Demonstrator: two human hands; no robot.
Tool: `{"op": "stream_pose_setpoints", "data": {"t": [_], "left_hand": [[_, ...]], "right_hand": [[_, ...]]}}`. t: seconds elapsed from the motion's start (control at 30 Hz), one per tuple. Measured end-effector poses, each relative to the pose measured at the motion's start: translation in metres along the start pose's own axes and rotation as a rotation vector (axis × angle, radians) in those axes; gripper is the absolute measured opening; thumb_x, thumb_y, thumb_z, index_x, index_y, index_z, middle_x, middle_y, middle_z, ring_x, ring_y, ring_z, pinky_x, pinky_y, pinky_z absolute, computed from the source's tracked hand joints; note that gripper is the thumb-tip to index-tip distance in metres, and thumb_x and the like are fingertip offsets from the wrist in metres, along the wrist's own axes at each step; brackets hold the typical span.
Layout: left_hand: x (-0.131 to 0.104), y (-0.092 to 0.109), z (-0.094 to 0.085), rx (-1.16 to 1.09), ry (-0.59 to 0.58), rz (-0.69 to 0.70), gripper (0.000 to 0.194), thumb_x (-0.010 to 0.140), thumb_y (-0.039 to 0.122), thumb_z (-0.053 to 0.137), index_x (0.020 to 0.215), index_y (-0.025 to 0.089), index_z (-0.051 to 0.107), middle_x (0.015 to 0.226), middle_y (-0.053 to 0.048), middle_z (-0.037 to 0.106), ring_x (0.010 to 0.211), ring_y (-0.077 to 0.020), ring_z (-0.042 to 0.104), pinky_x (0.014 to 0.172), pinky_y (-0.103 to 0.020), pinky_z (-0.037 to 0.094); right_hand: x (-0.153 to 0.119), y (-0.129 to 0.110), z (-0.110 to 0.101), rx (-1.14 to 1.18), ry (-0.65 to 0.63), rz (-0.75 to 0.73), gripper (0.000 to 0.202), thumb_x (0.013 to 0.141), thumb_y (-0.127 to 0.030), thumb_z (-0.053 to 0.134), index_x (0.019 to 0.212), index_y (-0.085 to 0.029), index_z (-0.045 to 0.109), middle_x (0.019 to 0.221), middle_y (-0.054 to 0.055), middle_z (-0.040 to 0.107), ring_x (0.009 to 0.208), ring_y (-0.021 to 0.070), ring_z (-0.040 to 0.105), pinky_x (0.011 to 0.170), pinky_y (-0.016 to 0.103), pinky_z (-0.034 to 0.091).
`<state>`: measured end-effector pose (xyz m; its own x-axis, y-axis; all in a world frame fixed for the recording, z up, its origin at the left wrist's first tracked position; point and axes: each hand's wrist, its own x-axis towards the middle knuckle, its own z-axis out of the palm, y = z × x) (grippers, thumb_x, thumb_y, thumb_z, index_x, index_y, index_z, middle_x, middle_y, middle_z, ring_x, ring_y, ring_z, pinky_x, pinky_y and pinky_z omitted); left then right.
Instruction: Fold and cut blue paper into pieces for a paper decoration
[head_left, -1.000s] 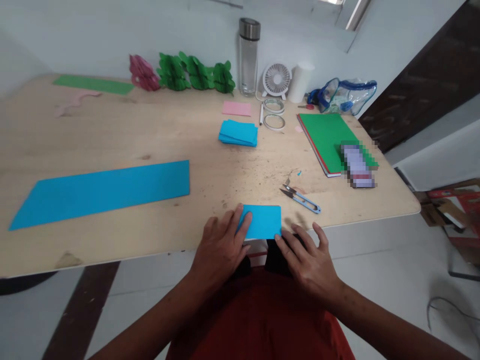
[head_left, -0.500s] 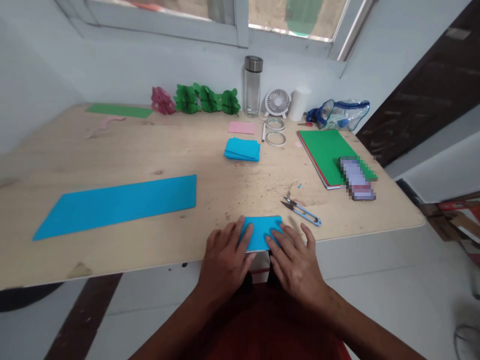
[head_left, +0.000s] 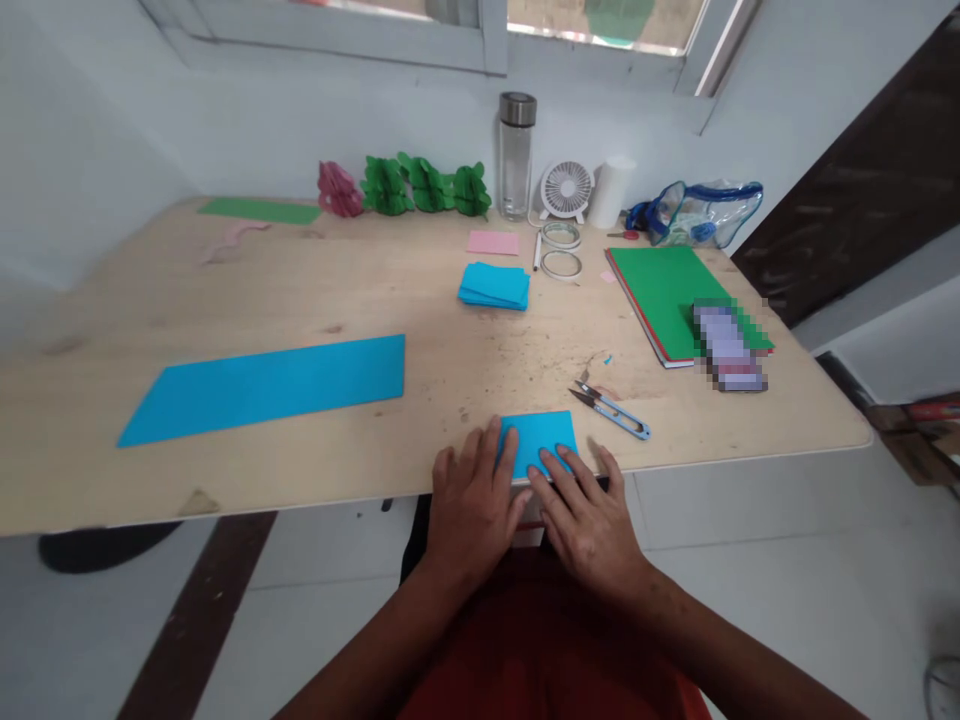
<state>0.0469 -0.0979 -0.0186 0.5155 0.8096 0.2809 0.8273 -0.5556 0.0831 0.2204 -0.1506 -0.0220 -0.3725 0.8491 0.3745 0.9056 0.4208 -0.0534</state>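
Observation:
A small rectangle of blue paper (head_left: 541,432) lies flat at the table's front edge. My left hand (head_left: 474,495) rests on its left side, fingers stretched out and pointing away from me. From the lower right my right hand (head_left: 589,510) presses its fingertips on the same paper, fingers spread. Just beyond the right hand lies a pair of thread snips (head_left: 613,410) with light blue handles, touched by neither hand. Farther back sits a small stack of blue paper pieces (head_left: 493,286). A long blue paper strip (head_left: 270,388) stretches across the left of the table.
Green sheets (head_left: 667,290) lie at the right with a blurred phone (head_left: 727,350) on them. Along the wall stand green paper decorations (head_left: 427,185), a pink one (head_left: 339,190), a glass bottle (head_left: 516,160), a small fan (head_left: 567,190) and a clear pouch (head_left: 712,212). Tape rolls (head_left: 561,264) lie nearby.
The view has shifted, so the table's things sit slightly higher and farther right. My right fingers have slid toward the near edge and middle of the paper. The left hand stays on its left side.

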Motion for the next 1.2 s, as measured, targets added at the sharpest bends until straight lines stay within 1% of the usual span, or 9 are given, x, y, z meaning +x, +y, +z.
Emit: {"op": "stream_pose_setpoints", "data": {"t": [0.3,0.47,0.53,0.67,0.73,0.83,0.97,1.07,1.2], "left_hand": [[0.001,0.001,0.0,-0.003,0.0,-0.014,0.05,0.094,0.031,0.046,0.14,0.014,0.044,0.143,-0.017,0.049,0.126,-0.0365,0.047,0.101,-0.056,0.031],[0.0,0.001,0.001,0.007,0.002,-0.008,0.051,0.093,0.032,0.046,0.141,0.013,0.043,0.143,-0.018,0.048,0.126,-0.0371,0.046,0.1,-0.057,0.031],[0.0,0.002,0.002,0.006,0.003,0.0,0.053,0.092,0.032,0.047,0.141,0.013,0.043,0.143,-0.019,0.048,0.126,-0.0379,0.046,0.099,-0.057,0.031],[-0.001,0.0,0.002,-0.026,0.028,0.015,0.054,0.09,0.031,0.05,0.14,0.013,0.044,0.142,-0.019,0.049,0.126,-0.0387,0.046,0.099,-0.057,0.031],[-0.004,-0.004,0.002,-0.08,0.066,0.023,0.054,0.09,0.03,0.051,0.14,0.013,0.043,0.14,-0.019,0.05,0.126,-0.0375,0.045,0.1,-0.055,0.032],[-0.011,-0.012,0.0,-0.208,0.193,-0.032,0.049,0.09,0.027,0.052,0.136,0.012,0.045,0.135,-0.018,0.054,0.128,-0.0339,0.044,0.102,-0.052,0.035],[-0.02,-0.015,-0.003,-0.331,0.345,-0.14,0.026,0.088,0.021,0.053,0.113,0.018,0.058,0.123,-0.013,0.061,0.126,-0.031,0.046,0.103,-0.051,0.038],[-0.024,-0.009,-0.002,-0.282,0.389,-0.051,0.029,0.088,0.017,0.053,0.115,0.018,0.06,0.122,-0.012,0.064,0.128,-0.0297,0.047,0.108,-0.053,0.031],[-0.027,-0.002,0.005,-0.203,0.285,0.146,0.037,0.091,0.02,0.05,0.127,0.018,0.056,0.127,-0.009,0.064,0.132,-0.0274,0.045,0.116,-0.054,0.013]], "right_hand": [[-0.026,0.023,-0.003,-0.036,0.116,0.164,0.046,0.091,-0.014,0.048,0.137,-0.019,0.05,0.137,0.007,0.057,0.135,0.0277,0.041,0.114,0.058,0.017],[-0.023,0.014,-0.012,-0.022,0.153,0.241,0.049,0.093,-0.021,0.048,0.142,-0.018,0.044,0.143,0.009,0.051,0.138,0.0287,0.036,0.114,0.058,0.016],[-0.015,0.005,-0.011,0.005,0.134,0.2,0.051,0.093,-0.024,0.048,0.144,-0.017,0.041,0.144,0.01,0.049,0.14,0.0284,0.034,0.115,0.059,0.013],[-0.002,-0.007,-0.002,0.038,0.011,0.084,0.047,0.094,-0.027,0.048,0.14,-0.018,0.046,0.145,0.007,0.049,0.139,0.027,0.036,0.117,0.058,0.006],[0.0,-0.008,0.002,0.038,-0.014,0.08,0.047,0.093,-0.024,0.048,0.139,-0.016,0.047,0.145,0.008,0.049,0.137,0.0269,0.038,0.117,0.058,0.007],[-0.002,-0.008,0.006,0.037,-0.007,0.084,0.048,0.092,-0.02,0.048,0.14,-0.016,0.047,0.145,0.009,0.049,0.137,0.0274,0.038,0.116,0.059,0.011],[-0.004,-0.009,0.007,0.031,0.003,0.094,0.048,0.091,-0.017,0.047,0.14,-0.015,0.047,0.144,0.01,0.05,0.137,0.0278,0.038,0.116,0.059,0.013],[-0.003,-0.01,0.007,0.023,0.017,0.096,0.047,0.092,-0.016,0.046,0.139,-0.015,0.048,0.142,0.01,0.052,0.136,0.028,0.04,0.116,0.059,0.013],[-0.003,-0.009,0.007,0.02,0.029,0.093,0.045,0.093,-0.017,0.045,0.138,-0.016,0.049,0.141,0.011,0.053,0.136,0.0272,0.04,0.116,0.058,0.013]]}}
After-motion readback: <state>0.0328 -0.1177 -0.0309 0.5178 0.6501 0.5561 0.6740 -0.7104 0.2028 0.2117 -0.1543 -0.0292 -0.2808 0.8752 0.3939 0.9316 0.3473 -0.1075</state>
